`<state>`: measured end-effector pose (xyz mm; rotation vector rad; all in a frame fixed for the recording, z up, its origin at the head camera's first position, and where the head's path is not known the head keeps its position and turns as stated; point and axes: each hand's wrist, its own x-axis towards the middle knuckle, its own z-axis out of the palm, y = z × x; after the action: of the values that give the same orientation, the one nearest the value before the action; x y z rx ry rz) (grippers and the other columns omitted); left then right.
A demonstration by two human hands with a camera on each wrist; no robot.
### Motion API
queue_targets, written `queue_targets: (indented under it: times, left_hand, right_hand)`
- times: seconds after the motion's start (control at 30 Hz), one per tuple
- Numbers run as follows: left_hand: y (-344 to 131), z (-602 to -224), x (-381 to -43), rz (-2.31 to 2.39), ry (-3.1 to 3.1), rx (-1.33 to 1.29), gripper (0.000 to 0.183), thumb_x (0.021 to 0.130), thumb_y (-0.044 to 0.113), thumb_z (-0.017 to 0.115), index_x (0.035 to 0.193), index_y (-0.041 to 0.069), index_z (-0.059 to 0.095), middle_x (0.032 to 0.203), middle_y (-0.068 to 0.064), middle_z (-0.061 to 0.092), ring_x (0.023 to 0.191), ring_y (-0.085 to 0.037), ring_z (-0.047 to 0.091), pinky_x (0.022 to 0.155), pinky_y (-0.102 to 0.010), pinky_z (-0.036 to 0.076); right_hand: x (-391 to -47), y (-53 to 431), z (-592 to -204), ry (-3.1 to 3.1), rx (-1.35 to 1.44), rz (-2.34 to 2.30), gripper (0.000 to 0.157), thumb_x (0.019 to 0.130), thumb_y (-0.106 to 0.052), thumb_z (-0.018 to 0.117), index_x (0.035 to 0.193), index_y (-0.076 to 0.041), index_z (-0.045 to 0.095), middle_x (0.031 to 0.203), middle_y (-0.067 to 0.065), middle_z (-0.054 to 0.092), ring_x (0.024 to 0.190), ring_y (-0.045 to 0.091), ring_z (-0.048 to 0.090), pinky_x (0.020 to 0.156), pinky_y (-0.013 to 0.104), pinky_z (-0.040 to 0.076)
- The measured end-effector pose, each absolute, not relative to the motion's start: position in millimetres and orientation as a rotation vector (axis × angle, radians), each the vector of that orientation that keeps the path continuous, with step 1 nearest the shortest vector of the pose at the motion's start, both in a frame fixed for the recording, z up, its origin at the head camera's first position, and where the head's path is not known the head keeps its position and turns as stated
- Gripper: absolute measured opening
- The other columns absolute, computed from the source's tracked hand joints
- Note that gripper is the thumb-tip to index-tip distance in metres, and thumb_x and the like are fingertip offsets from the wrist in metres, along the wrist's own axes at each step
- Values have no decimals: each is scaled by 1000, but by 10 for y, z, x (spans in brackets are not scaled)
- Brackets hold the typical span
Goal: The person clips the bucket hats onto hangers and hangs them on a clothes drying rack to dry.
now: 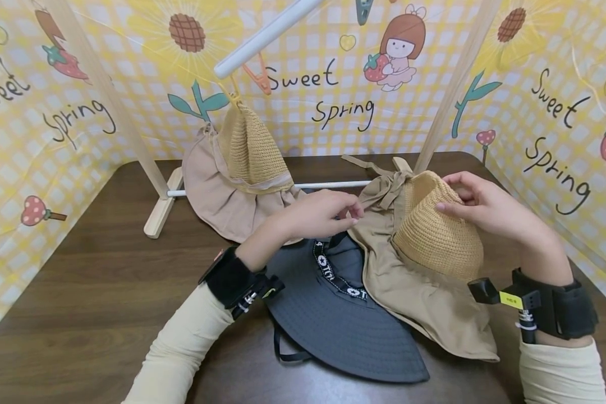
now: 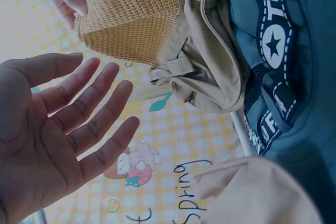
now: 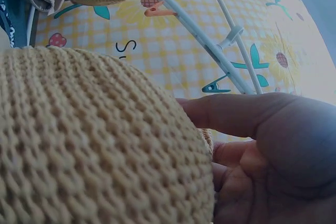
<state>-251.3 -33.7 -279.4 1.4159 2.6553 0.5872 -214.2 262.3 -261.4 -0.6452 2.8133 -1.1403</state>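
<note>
My right hand (image 1: 500,210) pinches the crown of a tan sun hat (image 1: 434,235) between thumb and fingers; the crown is woven straw, the wide brim beige cloth with a tied bow. In the right wrist view the woven straw (image 3: 94,140) fills much of the picture beside the thumb (image 3: 220,114). My left hand (image 1: 323,216) hovers over the middle, its fingers loosely bent and holding nothing, as the left wrist view shows the bare palm (image 2: 42,135). Below it lies a dark grey bucket hat (image 1: 343,336) with a black-and-white lettered band, partly under the tan hat's brim.
A second straw-and-cloth hat (image 1: 255,151) hangs at the left from a yellow clip on a white rod (image 1: 267,39). An orange clip (image 1: 257,76) and a green clip (image 1: 365,11) hang there too. Wooden posts (image 1: 116,106) hold the rack on the brown table (image 1: 91,292).
</note>
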Motion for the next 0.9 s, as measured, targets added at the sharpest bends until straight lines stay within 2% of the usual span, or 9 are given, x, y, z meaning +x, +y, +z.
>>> queue_targets:
  times: [0.23,0.33,0.43,0.53,0.7,0.77,0.9]
  left_hand:
    - [-522,-2791,-2414,661,2680,1447,17,94,16,55,108,9,62,101,-1,65,84,-10,58,75,-30,52]
    - [-573,-2756,-2406,677,2683,1458,17,94,17,55,108,10,61,101,-1,66,85,-10,58,76,-31,52]
    - [-636,-2712,-2418,716,2697,1455,16,94,16,55,108,10,62,102,-2,66,89,-10,60,80,-32,51]
    - [-712,-2668,-2422,753,2713,1444,15,94,15,55,107,10,62,102,-3,67,92,-11,61,81,-34,51]
    - [-806,-2619,-2400,836,2693,1411,17,95,14,53,108,6,60,107,-8,66,95,-15,63,82,-36,53]
    - [-844,-2603,-2390,877,2689,1382,18,95,13,53,109,4,59,109,-10,66,96,-17,62,83,-37,54]
    - [-906,-2567,-2376,925,2708,1339,18,95,13,53,110,4,59,109,-10,65,97,-17,62,84,-38,54]
  right_hand:
    - [-2119,2547,-2607,2871,-652,-1171,33,93,-4,55,124,3,44,81,-24,62,69,-1,61,53,17,50]
    - [-2094,2548,-2602,2929,-589,-1167,33,93,-5,55,124,2,46,80,-25,60,68,-3,60,53,16,49]
    - [-2105,2546,-2579,3012,-524,-1119,32,93,-7,55,123,1,49,82,-17,59,68,-5,56,55,14,46]
    - [-2147,2528,-2550,3094,-452,-1034,31,93,-9,54,123,-2,50,87,-1,57,70,-2,51,61,19,42]
    - [-2195,2479,-2556,3140,-313,-1036,32,96,-10,45,126,0,45,106,24,53,86,26,49,70,41,38]
    - [-2211,2440,-2584,3166,-240,-1077,35,97,-18,43,127,1,43,114,28,51,91,34,46,72,45,36]
    - [-2260,2344,-2642,3273,-135,-1137,45,97,-34,43,123,2,47,115,29,52,90,35,46,72,46,36]
